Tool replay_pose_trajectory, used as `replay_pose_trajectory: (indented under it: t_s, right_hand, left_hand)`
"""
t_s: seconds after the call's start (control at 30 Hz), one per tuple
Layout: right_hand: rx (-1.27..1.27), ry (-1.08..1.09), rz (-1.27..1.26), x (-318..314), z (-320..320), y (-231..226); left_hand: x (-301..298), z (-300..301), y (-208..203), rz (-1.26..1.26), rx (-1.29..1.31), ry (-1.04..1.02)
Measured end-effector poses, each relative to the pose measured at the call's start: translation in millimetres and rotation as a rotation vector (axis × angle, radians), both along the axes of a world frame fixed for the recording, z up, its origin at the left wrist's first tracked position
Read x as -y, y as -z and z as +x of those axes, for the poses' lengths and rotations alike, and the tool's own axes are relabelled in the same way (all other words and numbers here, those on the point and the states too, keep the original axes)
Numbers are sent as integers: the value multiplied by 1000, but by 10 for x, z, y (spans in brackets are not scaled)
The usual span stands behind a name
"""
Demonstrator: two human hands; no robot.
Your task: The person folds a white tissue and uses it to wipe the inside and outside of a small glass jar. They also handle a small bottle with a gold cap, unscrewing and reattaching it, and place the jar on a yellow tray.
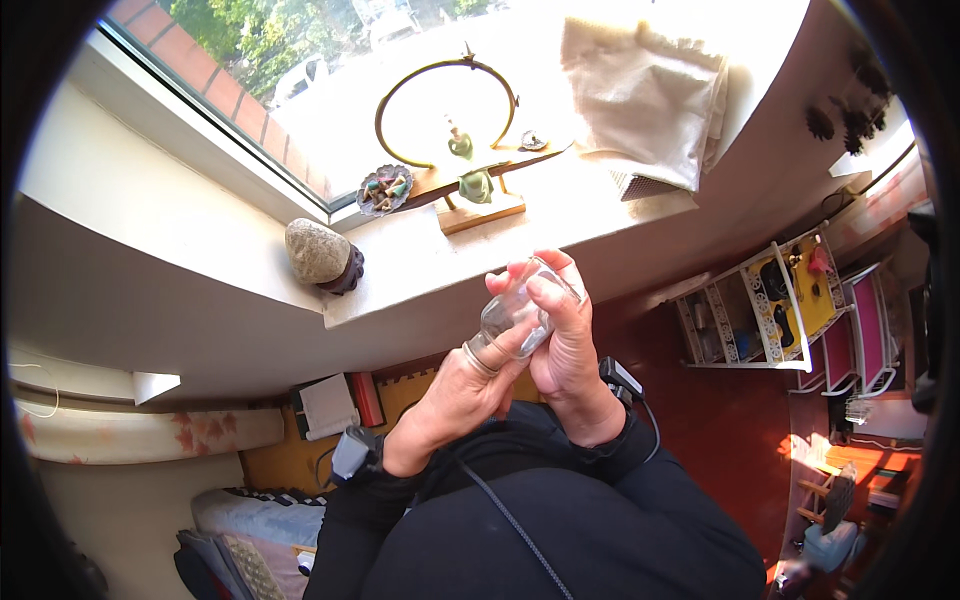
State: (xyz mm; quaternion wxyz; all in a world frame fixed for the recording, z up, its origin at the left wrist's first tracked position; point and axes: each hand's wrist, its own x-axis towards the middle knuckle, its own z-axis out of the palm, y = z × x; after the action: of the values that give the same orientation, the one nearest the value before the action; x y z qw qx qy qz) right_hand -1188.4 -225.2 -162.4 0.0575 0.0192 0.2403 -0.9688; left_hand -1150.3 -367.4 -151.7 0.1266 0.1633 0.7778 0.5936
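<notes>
A small clear, rounded glass vessel [503, 314] is held between both my hands, in front of the windowsill. My left hand [462, 388], with a ring on one finger, closes on its lower left side, fingers lying across the glass. My right hand [565, 335] wraps the upper and right side, thumb on top and fingers curled around the far end. The hands cover much of the vessel, so its exact kind is unclear. Beyond the hands, on the sill, a green figurine [475, 187] sits on a wooden stand [483, 215] with a large ring [378, 125] behind it.
On the windowsill [395, 262] are a grey rounded stone [318, 250] on a dark base, a scalloped dish [372, 203] of small coloured cones, and folded pale cloth [640, 110]. White shelving [745, 310] stands to the right on a red floor [665, 440]. Bedding [255, 520] lies lower left.
</notes>
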Motion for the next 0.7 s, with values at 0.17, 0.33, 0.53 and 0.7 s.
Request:
replay_pose_trajectory:
  t_s: [0.17,0.33,0.53,0.7]
  right_hand:
    - [-414,-56,-27,10,-90,113]
    - [-642,-158,-31,-14,-204,68]
    - [-88,-44,111,11,17,-63]
    - [-154,-43,-27,45,-4,-85]
  left_hand:
    - [136,168,-20,1041,866,352]
    - [48,115,85,1310,820,730]
    - [149,116,46,664,567,123]
    - [101,155,87,1131,788,272]
